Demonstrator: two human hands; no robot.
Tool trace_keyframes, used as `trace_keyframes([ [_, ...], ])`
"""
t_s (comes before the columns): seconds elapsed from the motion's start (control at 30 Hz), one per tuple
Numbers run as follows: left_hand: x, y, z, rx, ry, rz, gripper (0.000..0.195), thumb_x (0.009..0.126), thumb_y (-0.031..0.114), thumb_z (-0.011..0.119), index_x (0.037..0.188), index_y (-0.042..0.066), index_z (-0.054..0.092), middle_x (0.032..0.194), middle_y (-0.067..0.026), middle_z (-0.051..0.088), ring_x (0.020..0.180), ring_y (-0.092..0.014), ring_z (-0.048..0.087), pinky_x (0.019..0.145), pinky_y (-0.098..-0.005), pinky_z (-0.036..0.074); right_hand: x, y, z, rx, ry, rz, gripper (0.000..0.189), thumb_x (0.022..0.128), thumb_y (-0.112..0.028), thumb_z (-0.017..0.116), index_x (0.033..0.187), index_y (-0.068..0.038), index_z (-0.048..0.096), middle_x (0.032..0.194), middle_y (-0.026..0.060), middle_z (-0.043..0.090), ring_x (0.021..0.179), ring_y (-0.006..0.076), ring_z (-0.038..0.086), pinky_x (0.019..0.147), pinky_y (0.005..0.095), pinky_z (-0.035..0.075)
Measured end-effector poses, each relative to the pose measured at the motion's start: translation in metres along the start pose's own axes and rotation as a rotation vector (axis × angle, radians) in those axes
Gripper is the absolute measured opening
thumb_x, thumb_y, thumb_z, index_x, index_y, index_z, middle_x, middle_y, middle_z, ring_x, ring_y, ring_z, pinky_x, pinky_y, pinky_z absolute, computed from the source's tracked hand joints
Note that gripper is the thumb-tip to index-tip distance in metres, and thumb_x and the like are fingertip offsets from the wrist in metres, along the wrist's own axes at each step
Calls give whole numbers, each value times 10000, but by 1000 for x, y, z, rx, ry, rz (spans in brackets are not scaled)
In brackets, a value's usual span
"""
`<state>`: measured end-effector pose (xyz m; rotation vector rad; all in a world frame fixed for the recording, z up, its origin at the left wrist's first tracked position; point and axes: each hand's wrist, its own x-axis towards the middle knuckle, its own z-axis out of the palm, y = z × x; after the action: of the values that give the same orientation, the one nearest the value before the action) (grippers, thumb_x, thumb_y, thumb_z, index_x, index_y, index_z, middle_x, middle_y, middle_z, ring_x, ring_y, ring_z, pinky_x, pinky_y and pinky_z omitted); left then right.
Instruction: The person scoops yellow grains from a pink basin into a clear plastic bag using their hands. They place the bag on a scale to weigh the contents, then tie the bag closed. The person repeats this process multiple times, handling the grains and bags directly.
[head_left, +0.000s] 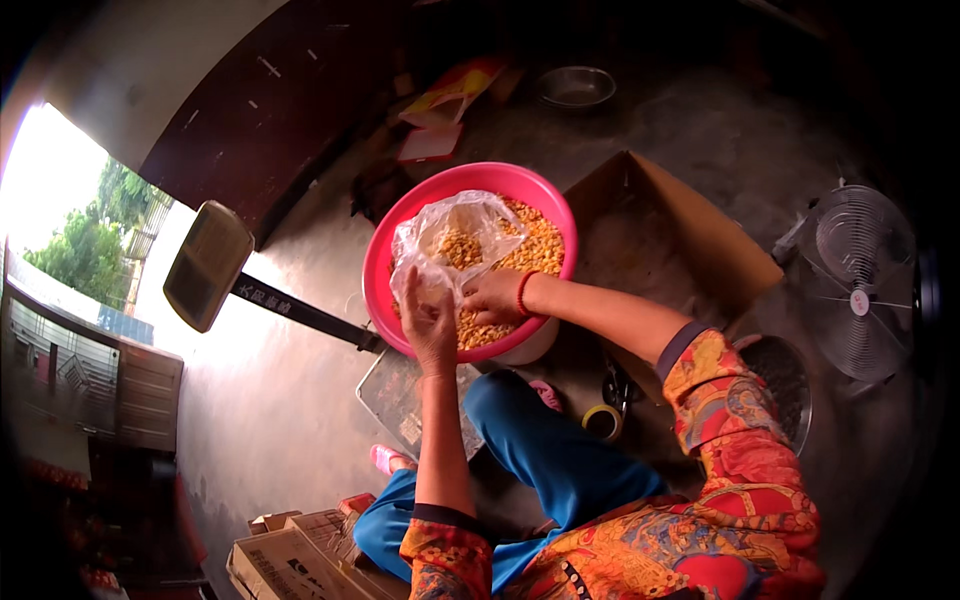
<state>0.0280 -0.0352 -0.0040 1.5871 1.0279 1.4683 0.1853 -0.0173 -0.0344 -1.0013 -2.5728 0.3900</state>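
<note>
A clear plastic bag (420, 231) with yellow kernels in it lies open-mouthed in a large pink plastic tub (561, 206). Loose kernels that look like dried corn (541, 244) fill the tub around it. At the near side, my left hand (431, 326) has its fingers raised, with the bag's near edge between fingers and thumb. My right hand (491, 295), with a red bracelet at the wrist, reaches over the tub's right rim. Its curled fingers are down at the kernels and touch the bag's lower right edge; their tips are partly hidden.
The tub stands on a platform scale (412, 397), whose display head (208, 266) rises at left on a black post. To the right are an open cardboard box (701, 225) and a fan (859, 300). Tape (602, 409) lies near my knee; flattened cartons (300, 562) lie lower left.
</note>
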Motion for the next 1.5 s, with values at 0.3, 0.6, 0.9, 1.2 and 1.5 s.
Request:
trace_keyframes([
  [0.3, 0, 10, -4, 49, 5, 68, 706, 712, -117, 497, 1347, 94, 273, 1205, -139, 470, 651, -61, 501, 511, -169, 387, 10, -12, -29, 465, -26, 364, 203, 773, -217, 562, 896, -78, 644, 757, 79, 642, 695, 218, 603, 650, 314, 463],
  [0.6, 4, 3, -3, 283, -60, 115, 747, 703, -70, 515, 1367, 68, 202, 1275, -189, 414, 913, -214, 554, 728, -279, 459, 11, -7, -61, 1208, -199, 561, 221, 855, -295, 542, 861, -83, 606, 552, -24, 457, 427, 61, 411, 373, 199, 313],
  [0.9, 1, 18, -1, 377, -90, -17, 751, 695, -26, 525, 1367, 75, 206, 1281, -208, 407, 959, -273, 535, 745, -309, 450, 42, -17, -98, 1333, 246, 606, 183, 887, -201, 495, 874, -54, 604, 644, -6, 542, 483, 48, 476, 364, 176, 343],
  [1.2, 0, 19, 2, 305, -26, 73, 775, 696, -32, 538, 1377, 94, 191, 1263, -177, 442, 611, -134, 501, 582, -257, 442, 71, 12, -65, 978, 469, 626, 275, 844, -187, 500, 1034, -8, 588, 962, 67, 611, 833, 159, 558, 751, 301, 452],
  [1.5, -3, 12, -2, 293, 36, 62, 693, 712, -70, 462, 1352, 49, 224, 1257, -199, 421, 1135, -282, 461, 894, -337, 392, 31, -18, -90, 789, 68, 489, 211, 803, -121, 527, 964, -22, 622, 802, 34, 613, 615, 71, 557, 519, 217, 458],
])
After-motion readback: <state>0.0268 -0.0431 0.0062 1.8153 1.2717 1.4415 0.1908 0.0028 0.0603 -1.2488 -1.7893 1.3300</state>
